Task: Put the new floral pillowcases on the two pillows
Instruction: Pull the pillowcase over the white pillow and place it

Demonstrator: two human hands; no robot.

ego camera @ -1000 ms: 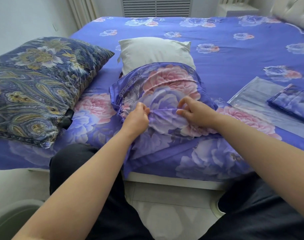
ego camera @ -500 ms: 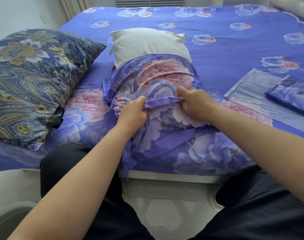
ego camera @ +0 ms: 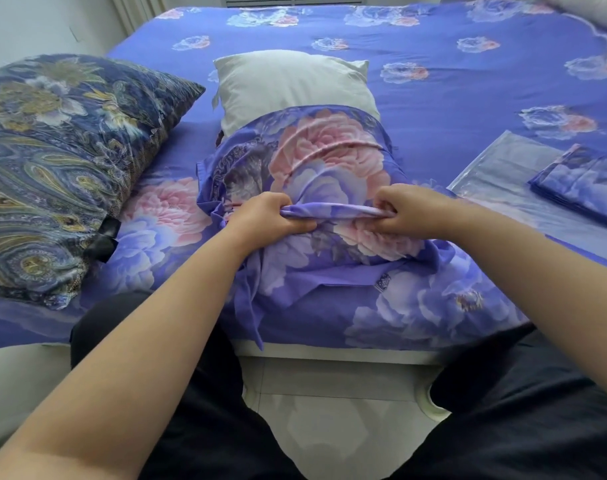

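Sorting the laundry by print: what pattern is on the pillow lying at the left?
Dark navy paisley with gold and pale flowers on the left pillow; the head view shows it.

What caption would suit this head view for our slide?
Both hands, left hand and right hand, grip the bunched floral pillowcase half-drawn over a white pillow on the bed.

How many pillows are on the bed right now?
2: a dark paisley pillow at the left edge, and a white pillow mid-bed, partly inside the floral pillowcase. None visibly hidden.
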